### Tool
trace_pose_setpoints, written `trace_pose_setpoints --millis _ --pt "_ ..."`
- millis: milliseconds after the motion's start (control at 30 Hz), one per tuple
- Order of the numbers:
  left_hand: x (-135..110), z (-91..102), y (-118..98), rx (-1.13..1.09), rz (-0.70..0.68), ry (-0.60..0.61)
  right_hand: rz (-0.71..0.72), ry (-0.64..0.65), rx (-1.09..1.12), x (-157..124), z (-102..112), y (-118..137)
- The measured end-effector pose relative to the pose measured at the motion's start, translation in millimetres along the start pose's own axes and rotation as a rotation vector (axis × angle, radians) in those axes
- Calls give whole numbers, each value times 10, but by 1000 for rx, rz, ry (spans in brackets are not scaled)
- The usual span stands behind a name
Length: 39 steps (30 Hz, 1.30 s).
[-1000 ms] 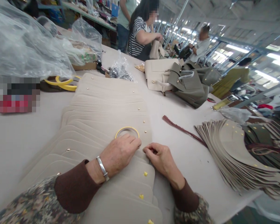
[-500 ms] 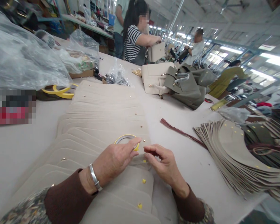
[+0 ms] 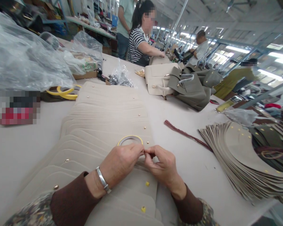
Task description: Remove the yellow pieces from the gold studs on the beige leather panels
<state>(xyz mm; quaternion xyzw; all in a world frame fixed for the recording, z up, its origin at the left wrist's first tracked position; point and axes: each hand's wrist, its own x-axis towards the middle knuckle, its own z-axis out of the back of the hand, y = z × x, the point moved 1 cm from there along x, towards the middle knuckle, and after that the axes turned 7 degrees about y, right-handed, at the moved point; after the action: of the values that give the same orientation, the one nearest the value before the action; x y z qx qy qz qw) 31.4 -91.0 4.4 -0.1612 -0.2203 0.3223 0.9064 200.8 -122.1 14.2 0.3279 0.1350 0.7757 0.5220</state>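
My left hand [image 3: 121,163] and my right hand [image 3: 161,164] meet fingertip to fingertip over a long overlapping row of beige leather panels [image 3: 103,125] with small gold studs. Both hands are pinched closed on something tiny that I cannot make out. A yellow tape roll [image 3: 130,140] lies on the panels just beyond my left fingers. Small yellow bits [image 3: 147,183] sit on the nearer panels below my hands.
A fanned stack of beige and olive panels [image 3: 238,157] lies at the right, with a maroon strip [image 3: 184,133] beside it. Grey and beige bags [image 3: 188,86] sit further back. Clear plastic bags [image 3: 25,59] and yellow tape rolls [image 3: 63,92] fill the left. People work at the far end.
My hands have closed together: the left fingers came off the tape roll and now pinch against the right fingertips.
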Motion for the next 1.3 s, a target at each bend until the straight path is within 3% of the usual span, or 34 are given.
trace_pose_setpoints --millis 200,333,433,567,700,900,1133,1300 --pt "42 30 -57 117 -41 -105 -575 82 591 67 -36 23" --pt "15 33 -121 119 -57 -130 -703 6 741 129 -53 -153" --pt "-1 6 -121 187 -28 -21 -765 9 704 153 -21 -355" --pt "20 -40 -72 290 69 236 -739 106 632 149 -11 -496" --pt "63 -50 -72 306 122 347 -672 149 509 144 -58 -480" --pt "81 -38 -90 286 130 388 -517 139 183 212 -71 -414" --pt "78 -64 -68 269 162 408 -610 106 254 99 -48 -471" --pt "72 -67 -56 265 157 403 -392 82 71 -12 -65 -461"
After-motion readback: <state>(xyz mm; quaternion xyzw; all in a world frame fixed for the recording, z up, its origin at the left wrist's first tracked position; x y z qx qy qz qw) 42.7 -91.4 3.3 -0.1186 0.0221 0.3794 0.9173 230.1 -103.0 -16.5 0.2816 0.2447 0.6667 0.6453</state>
